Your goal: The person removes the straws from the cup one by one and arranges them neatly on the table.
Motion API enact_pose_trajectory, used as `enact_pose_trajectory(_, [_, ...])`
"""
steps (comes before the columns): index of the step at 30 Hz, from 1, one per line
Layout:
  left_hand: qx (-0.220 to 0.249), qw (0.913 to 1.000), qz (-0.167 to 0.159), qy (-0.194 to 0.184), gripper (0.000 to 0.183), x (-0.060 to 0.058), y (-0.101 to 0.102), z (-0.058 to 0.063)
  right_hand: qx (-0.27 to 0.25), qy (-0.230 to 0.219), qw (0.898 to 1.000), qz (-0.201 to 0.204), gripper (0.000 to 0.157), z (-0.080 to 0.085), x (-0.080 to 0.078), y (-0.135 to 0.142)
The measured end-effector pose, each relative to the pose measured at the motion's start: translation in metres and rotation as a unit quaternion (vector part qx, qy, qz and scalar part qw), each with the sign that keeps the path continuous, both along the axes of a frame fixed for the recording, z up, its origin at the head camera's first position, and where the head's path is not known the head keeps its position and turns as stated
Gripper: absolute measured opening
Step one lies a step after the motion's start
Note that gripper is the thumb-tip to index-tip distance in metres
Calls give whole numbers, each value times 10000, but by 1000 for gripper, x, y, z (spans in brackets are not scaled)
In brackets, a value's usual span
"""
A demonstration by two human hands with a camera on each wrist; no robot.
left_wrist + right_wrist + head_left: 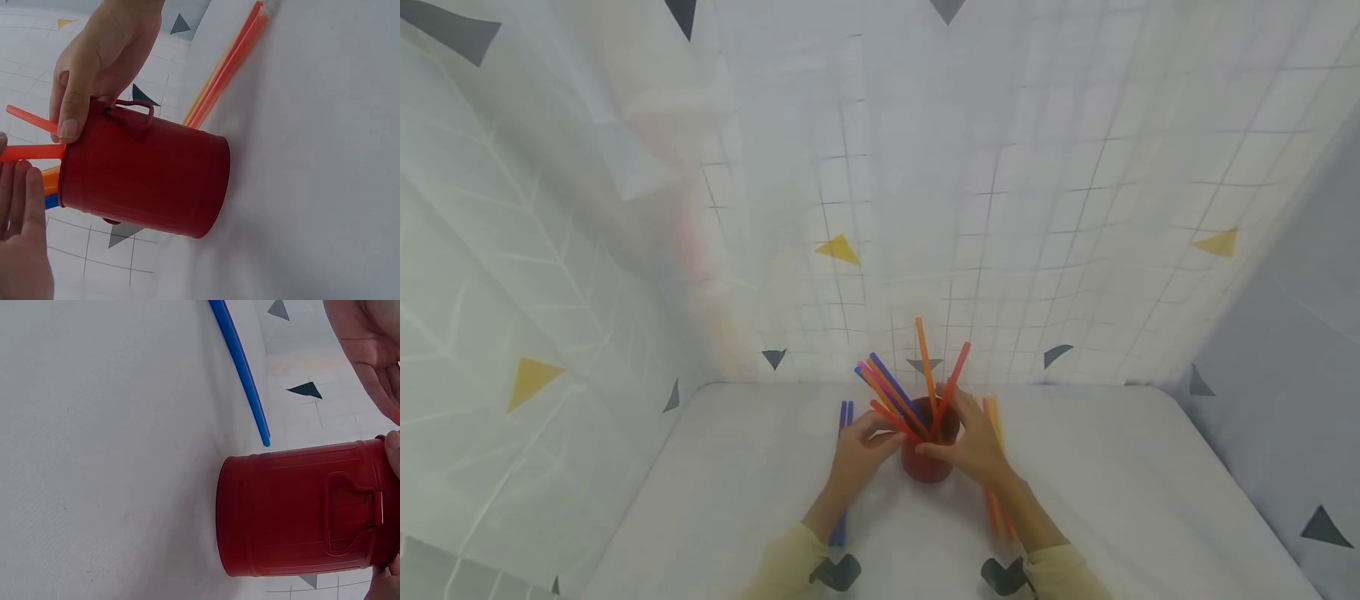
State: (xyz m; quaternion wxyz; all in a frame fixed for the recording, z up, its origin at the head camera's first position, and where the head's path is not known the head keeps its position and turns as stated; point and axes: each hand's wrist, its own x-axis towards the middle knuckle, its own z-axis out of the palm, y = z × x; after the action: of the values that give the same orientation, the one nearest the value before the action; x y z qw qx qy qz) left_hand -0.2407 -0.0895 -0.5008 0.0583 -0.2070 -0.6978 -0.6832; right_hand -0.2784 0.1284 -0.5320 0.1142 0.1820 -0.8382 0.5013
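A red metal can [927, 468] with small wire handles stands upright on the white table. Several colored straws lean out of its mouth, among them an orange straw [921, 342], a red straw [962, 358] and a blue straw [889, 375]. My right hand [977, 442] grips the can at its rim, thumb on the near side. Left of the mouth, my left hand [865, 454] pinches an orange-red straw [31, 152] between thumb and fingers; its lower end is hidden inside the can. In the right wrist view the can [294, 512] hides most of the right hand's fingers.
Blue and purple straws [842, 533] lie on the table [737, 483] beneath my left forearm. Orange and red straws [997, 512] lie to the right, partly under my right hand and wrist. A patterned white sheet [910, 208] hangs behind the table.
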Motion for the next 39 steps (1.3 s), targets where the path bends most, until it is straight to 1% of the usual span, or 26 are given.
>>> enact_pose_trajectory(3, [-22, 10000, 55, -54, 22, 3, 1, 6, 4, -55, 10000, -38, 100, 1, 0, -1])
enact_pose_trajectory(9, [-104, 9998, 164, -44, 20, 1, 1, 7, -3, -168, 9998, -111, 99, 3, 0, -2])
enact_pose_trajectory(14, [-80, 9998, 208, 15, 16, 2, 1, 9, 43, -129, 9998, -124, 98, 6, 0, -2])
enact_pose_trajectory(18, [-54, 9997, 214, 104, 17, 2, 1, 11, 85, -114, 9998, -148, 98, 7, 1, -3])
enact_pose_trajectory(23, [-23, 9992, 327, 212, 16, 4, 0, 19, 137, -141, 9996, -188, 98, 4, 0, -2])
enact_pose_trajectory(28, [20, 9982, 534, 266, 13, 8, -2, 34, 210, -133, 9995, -203, 97, -1, -1, -1])
enact_pose_trajectory(32, [-24, 9964, 797, 296, 14, 11, -7, 46, 269, -184, 9992, -235, 99, -2, 0, -2])
enact_pose_trajectory(34, [-128, 9945, 993, 311, 15, 9, -12, 48, 277, -244, 9989, -273, 100, -2, 0, -3])
enact_pose_trajectory(37, [-226, 9911, 1236, 449, 15, 2, -20, 48, 246, -331, 9986, -317, 100, 0, 1, -3])
enact_pose_trajectory(39, [-168, 9894, 1305, 619, 15, -2, -27, 47, 227, -381, 9985, -325, 99, 2, 2, -3])
